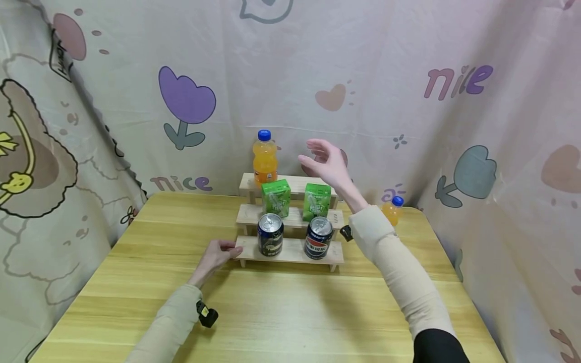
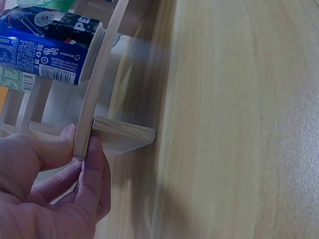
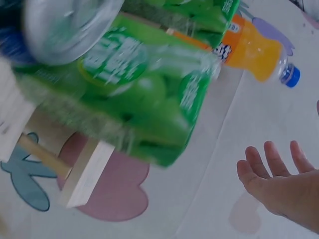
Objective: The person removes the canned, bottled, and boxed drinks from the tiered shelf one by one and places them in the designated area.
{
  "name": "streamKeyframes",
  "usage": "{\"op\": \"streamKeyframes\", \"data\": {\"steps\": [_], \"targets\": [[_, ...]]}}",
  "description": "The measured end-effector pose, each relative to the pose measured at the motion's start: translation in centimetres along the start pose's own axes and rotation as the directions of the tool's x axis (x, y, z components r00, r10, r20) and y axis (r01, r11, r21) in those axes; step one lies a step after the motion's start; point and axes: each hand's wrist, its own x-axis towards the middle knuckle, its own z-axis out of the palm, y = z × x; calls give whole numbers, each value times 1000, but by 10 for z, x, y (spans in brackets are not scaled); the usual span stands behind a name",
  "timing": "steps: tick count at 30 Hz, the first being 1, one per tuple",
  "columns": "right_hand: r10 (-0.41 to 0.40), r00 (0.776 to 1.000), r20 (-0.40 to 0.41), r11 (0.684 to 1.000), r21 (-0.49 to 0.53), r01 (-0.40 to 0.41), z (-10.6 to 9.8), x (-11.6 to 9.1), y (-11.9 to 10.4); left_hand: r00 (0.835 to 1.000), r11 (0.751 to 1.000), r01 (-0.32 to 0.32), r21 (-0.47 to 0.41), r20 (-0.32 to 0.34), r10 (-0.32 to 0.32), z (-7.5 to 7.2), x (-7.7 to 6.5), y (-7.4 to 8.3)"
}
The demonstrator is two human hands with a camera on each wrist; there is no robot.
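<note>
Left wrist: narrow grip on shelf

Head view bright, soft shadows on tbl – R wrist view dimmer, part blurry

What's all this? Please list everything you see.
Table: 1, yellowish wood, below
Tiered wooden stand: 1, pale, on table
Orange drink bottles: 2, orange, blue caps, top tier and table's right
Juice boxes: 2, green, middle tier
Pepsi cans: 2, dark blue and black, bottom tier
Printed fabric: count unclear, pale, around the table
Wrist cameras: 2, black, one per wrist
Sleeves: 2, cream, right partly black, above the wrists
Left hand: 1, bare, pinching bottom tier's left end
Right hand: 1, bare, above the stand, empty
</note>
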Motion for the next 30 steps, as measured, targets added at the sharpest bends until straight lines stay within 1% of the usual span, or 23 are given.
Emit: {"op": "streamKeyframes", "data": {"steps": [3,9,15,19,25,30], "targets": [[7,1000,20,1000,-18,-7,9,6,-4,1000,1000,2,-4,1,-2,0,0,0],[16,998,60,1000,2,-16,27,16,-10,1000,1000,2,0,3,-2,-1,1,-2],[71,993,95,997,32,-74,44,28,-14,1000,1000,-8,-5,3,8,-1,1,-2],[88,989,115,993,62,-96,54,36,-15,1000,1000,-1,-8,3,1,0,1,-2],[113,988,105,989,88,-122,65,44,-12,1000,1000,21,-19,6,-21,0,-1,1],[124,988,95,986,100,-134,72,50,-11,1000,1000,15,-22,-1,-15,0,0,1]]}}
